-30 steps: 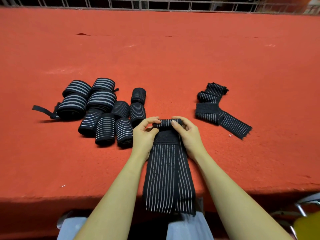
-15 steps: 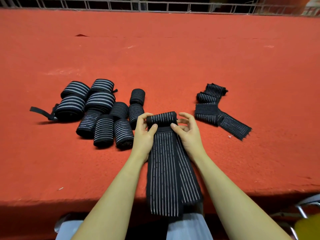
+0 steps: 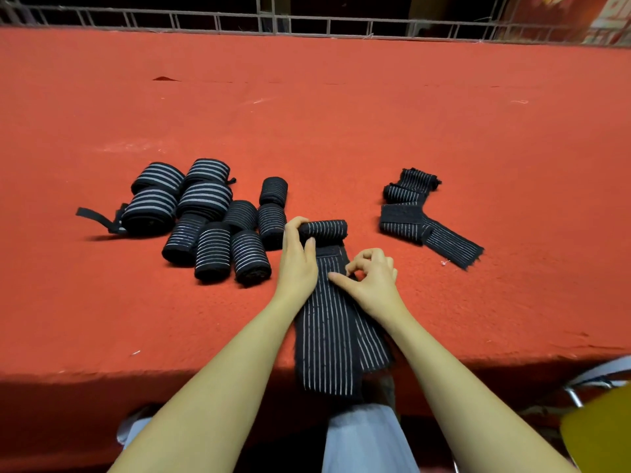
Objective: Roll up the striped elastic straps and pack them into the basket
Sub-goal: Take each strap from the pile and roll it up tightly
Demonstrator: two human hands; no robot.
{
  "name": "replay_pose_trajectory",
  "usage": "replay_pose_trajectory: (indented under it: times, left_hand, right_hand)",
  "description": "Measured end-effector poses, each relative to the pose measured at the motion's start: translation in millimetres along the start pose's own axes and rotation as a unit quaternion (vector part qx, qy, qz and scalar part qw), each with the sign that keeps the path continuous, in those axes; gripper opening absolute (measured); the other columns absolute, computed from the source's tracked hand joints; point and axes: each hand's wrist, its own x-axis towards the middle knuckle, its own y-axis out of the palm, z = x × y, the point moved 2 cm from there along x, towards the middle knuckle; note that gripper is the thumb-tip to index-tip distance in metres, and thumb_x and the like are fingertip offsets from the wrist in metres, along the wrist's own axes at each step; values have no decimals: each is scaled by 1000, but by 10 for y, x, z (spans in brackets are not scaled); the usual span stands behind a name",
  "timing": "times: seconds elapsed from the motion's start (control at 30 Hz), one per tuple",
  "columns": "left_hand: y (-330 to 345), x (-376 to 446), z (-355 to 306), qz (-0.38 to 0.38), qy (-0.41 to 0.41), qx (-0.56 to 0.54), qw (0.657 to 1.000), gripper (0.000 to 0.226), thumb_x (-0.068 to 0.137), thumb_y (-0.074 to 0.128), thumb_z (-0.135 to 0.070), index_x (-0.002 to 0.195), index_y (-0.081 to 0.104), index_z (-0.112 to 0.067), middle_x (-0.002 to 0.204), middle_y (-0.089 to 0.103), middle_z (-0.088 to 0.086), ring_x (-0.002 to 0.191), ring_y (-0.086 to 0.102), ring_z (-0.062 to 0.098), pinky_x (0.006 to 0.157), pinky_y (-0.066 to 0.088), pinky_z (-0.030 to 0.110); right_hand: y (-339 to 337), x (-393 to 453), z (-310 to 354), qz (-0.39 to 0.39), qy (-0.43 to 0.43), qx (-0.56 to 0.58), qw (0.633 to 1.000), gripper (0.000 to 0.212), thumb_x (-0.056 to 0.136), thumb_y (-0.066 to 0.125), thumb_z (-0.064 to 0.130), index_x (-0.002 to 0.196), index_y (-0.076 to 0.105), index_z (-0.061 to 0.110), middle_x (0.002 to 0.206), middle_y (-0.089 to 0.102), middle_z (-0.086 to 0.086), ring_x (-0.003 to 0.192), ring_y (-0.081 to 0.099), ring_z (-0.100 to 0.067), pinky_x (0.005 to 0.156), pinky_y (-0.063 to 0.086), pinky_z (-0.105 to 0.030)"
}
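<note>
Half-rolled strap at the near edge, held by one hand only.

The left hand (image 3: 297,264) curls around the left end of the roll (image 3: 322,229), thumb on its near side; the right hand (image 3: 370,279) is loosely curled, fingertips pressing the flat strap (image 3: 329,322) just behind the roll, gripping nothing. The strap's tail hangs over the near edge of the red table (image 3: 341,124). With one end unsupported, the roll could loosen or wind skewed, and the hanging tail's weight could drag it back. Finished rolls (image 3: 211,220) lie close on the left, and a bump could scatter them. Unrolled straps (image 3: 426,220) wait on the right. No basket is in view.
</note>
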Motion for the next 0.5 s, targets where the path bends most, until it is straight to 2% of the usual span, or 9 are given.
replay_pose_trajectory:
  times: [0.07,0.13,0.23,0.33,0.43,0.5]
  left_hand:
    - [14,-26,-17,1,-1,23,1000,31,95,43,-3,125,38,-9,119,42,0,113,44,17,97,33,26]
    - [6,-27,-26,4,1,50,999,32,94,45,-5,125,39,-10,119,46,2,112,46,23,97,34,34]
    - [-43,-1,-121,8,2,131,991,32,94,47,-10,126,42,-17,116,53,2,108,43,24,91,26,35]
    - [-114,26,-269,4,0,161,987,31,93,50,-10,122,45,-19,99,49,-7,103,38,23,90,22,34]
    - [-171,72,-339,40,-1,134,990,27,91,54,-8,114,48,-20,88,50,-8,97,49,26,92,37,39]
    - [-196,100,-363,51,-17,114,992,24,90,55,-11,108,45,-24,91,58,0,87,57,27,81,48,41]
  right_hand:
    - [-44,-86,-18,13,-10,-7,1000,24,79,74,41,74,59,22,103,43,9,103,32,-10,79,17,-23]
    - [-73,-141,-41,14,-11,6,1000,23,81,73,36,70,55,26,98,45,11,101,36,-10,78,17,-23]
    - [-107,-139,-62,8,9,98,995,19,83,71,26,72,57,18,89,50,8,90,48,-13,87,32,-32]
    - [-151,-152,-29,21,36,185,982,16,86,69,17,77,57,9,76,58,0,70,53,-12,69,42,-30]
    - [-208,-147,-33,12,72,203,977,13,89,64,11,81,54,12,64,54,2,53,49,-5,52,39,-21]
    - [-261,-138,-28,6,87,191,978,9,89,64,10,86,56,12,64,54,2,51,50,-3,47,39,-16]
